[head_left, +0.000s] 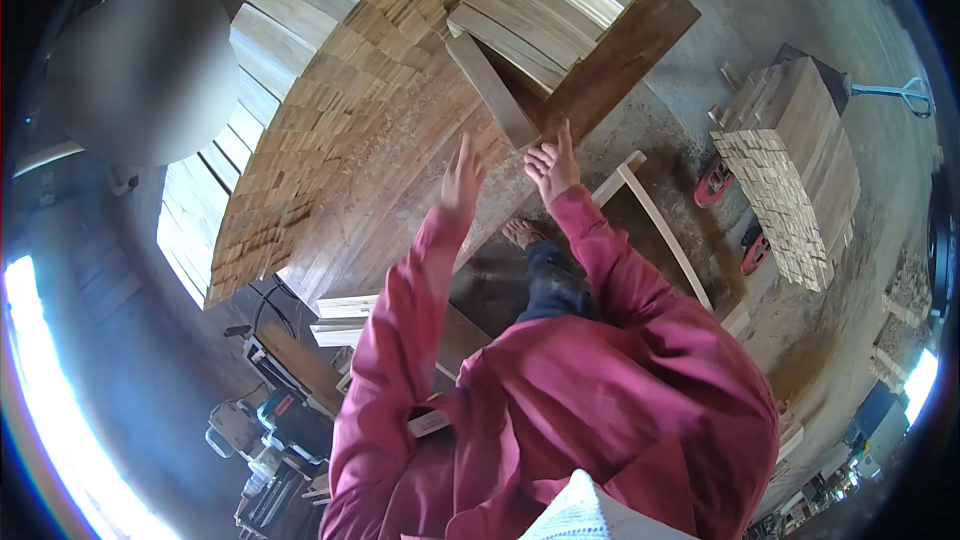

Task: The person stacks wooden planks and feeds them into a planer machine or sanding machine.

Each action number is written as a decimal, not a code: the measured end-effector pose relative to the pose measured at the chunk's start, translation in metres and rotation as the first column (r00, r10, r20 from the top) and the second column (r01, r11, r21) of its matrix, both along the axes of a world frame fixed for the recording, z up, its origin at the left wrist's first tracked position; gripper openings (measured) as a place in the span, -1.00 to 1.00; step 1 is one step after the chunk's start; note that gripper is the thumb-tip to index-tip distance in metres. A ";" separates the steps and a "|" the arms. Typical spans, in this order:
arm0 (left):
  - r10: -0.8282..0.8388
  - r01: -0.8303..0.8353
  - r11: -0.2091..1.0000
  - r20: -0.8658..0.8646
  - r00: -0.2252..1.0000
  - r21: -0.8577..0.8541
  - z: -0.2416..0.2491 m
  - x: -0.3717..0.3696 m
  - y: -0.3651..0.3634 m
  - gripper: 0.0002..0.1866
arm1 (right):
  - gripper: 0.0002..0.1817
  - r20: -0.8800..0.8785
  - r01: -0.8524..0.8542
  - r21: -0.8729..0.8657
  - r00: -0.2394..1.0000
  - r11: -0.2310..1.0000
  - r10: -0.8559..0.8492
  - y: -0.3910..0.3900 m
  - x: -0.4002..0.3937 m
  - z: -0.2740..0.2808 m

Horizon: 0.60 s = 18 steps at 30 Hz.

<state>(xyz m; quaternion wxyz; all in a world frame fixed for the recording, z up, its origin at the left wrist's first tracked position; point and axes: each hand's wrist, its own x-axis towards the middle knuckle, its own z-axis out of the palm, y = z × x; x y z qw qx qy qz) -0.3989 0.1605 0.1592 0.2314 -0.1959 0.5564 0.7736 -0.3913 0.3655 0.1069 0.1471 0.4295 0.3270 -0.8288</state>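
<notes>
My left hand (463,180) is held over the wooden worktable (375,200), its fingers stretched out and nothing in them. To its right, my right hand (551,164) has one finger pointing away from me and the others partly bent apart, also holding nothing. Just beyond my right fingertips, the near end of a short board (492,90) meets a dark brown plank (625,55) at a corner. Behind that corner lies a stack of pale boards (535,15).
Rows of stacked wood strips (330,125) line the table's far left side. On the right, another wood stack (790,160) rests on a pallet jack with a blue handle (890,90). A wooden frame (665,225) stands beside my right arm. Machines (285,420) are at lower left. A person stands at upper left.
</notes>
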 end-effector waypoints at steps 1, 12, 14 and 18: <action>0.053 -0.053 0.999 0.044 0.998 -0.001 -0.008 -0.030 0.018 0.06 | 0.10 -0.033 0.082 -0.047 0.996 0.996 -0.084 -0.015 -0.004 0.014; 0.019 -0.049 0.990 -0.216 0.976 -0.132 -0.053 -0.137 0.082 -0.19 | -0.10 -0.129 0.155 0.088 0.981 0.984 -0.143 -0.014 -0.076 0.003; -0.040 -0.015 0.971 -0.224 0.974 -0.239 -0.042 -0.142 0.085 -0.17 | -0.02 -0.135 0.125 0.104 0.985 0.987 -0.110 -0.012 -0.075 0.008; 0.148 -0.134 0.985 -0.134 0.980 0.105 -0.027 -0.137 0.092 -0.39 | 0.21 -0.124 0.037 0.095 0.992 0.995 -0.025 0.003 -0.060 -0.020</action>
